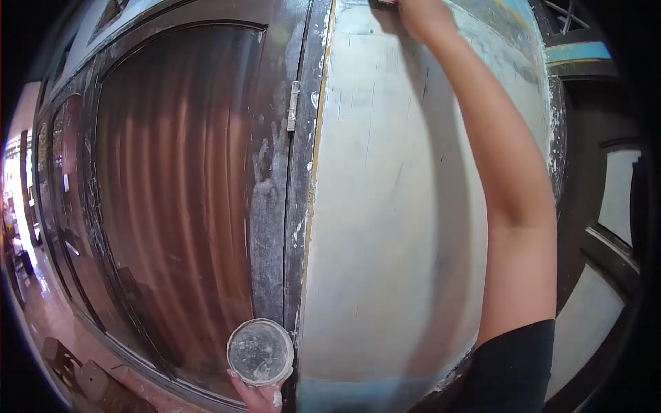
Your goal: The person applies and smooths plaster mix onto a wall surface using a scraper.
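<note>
At the bottom, my left hand (260, 396) supports a round, shallow tub (260, 352) from below. It has a pale rim and a dark grey face smeared with white. White smudges mark my fingers too. My right arm reaches up across a whitish wall panel (379, 206), casting a long shadow on it. At the top edge, my right hand (421, 15) is closed near the panel, partly cut off by the frame. A dark, flat thing (383, 4) juts out to its left; too little shows to name it.
Left of the panel is a dark wooden frame with a hinge (293, 107) and a glass pane (175, 186) with brown curtain folds behind it. A brown wooden piece of furniture (103, 382) stands low at left. Dark woodwork (595, 227) with pale panels is on the right.
</note>
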`<action>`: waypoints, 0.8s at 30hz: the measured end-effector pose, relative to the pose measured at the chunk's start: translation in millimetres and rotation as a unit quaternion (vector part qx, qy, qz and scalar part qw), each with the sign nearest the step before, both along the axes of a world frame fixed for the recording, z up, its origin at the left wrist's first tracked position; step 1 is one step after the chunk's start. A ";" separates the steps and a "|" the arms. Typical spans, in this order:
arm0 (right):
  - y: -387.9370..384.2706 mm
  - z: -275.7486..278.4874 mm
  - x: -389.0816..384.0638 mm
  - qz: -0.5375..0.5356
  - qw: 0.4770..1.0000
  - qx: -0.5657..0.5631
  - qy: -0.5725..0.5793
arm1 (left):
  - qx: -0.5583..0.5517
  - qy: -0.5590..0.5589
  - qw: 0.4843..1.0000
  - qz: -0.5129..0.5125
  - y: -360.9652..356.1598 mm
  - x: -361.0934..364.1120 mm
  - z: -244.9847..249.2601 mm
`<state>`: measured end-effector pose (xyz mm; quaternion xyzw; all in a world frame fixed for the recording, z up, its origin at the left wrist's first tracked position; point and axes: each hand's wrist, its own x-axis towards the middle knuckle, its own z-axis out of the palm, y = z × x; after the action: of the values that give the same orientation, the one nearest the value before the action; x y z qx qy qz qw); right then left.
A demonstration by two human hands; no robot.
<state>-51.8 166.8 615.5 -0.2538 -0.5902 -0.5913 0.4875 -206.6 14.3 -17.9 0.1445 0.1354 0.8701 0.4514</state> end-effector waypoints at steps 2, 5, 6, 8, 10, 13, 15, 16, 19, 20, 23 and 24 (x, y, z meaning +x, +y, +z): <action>16.8 -31.6 4.0 -0.074 0.997 -0.013 -0.001 | -0.004 -0.007 1.000 0.011 0.6 -1.4 -3.8; 15.2 -63.0 15.4 -0.114 0.990 0.004 -0.087 | 0.008 -0.011 1.000 -0.003 -1.8 -0.3 -5.9; 7.9 -59.1 24.3 -0.077 0.992 0.010 -0.098 | 0.001 -0.006 1.000 -0.003 -1.8 0.8 -3.9; -8.0 -39.7 40.6 -0.034 0.992 0.015 -0.120 | 0.016 0.031 0.999 -0.003 -3.8 -2.0 -3.5; -13.0 -18.0 47.9 0.020 0.995 0.065 -0.070 | 0.002 0.084 0.995 0.048 -2.4 2.5 -10.0; 3.2 13.1 66.5 -0.013 0.998 0.058 0.027 | 0.003 -0.022 1.000 -0.010 -1.9 0.5 -4.6; 28.3 8.5 72.5 -0.100 0.992 -0.002 0.077 | -0.018 -0.011 1.000 -0.003 -3.5 7.2 -1.4; 36.1 -8.5 72.0 -0.106 0.993 0.022 0.045 | 0.023 0.035 0.999 -0.001 -6.2 11.8 7.3; 28.3 -60.3 86.2 -0.112 0.992 0.040 -0.036 | 0.019 0.047 0.999 0.001 -6.3 10.3 -2.5; 23.7 -68.3 88.7 -0.106 0.990 0.039 -0.082 | 0.021 0.052 0.998 0.001 -9.0 10.9 -1.2; 6.9 -48.5 108.7 -0.041 0.996 0.073 -0.037 | 0.006 0.031 0.999 -0.024 -12.2 8.5 5.1; 10.1 -32.6 116.6 -0.058 0.994 0.092 -0.003 | -0.001 0.027 0.999 -0.026 -13.5 10.8 9.7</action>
<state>64.7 176.9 582.9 -0.2400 -0.5190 -0.6710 0.4720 -195.7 0.9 -8.2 0.1712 0.1449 0.8535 0.4703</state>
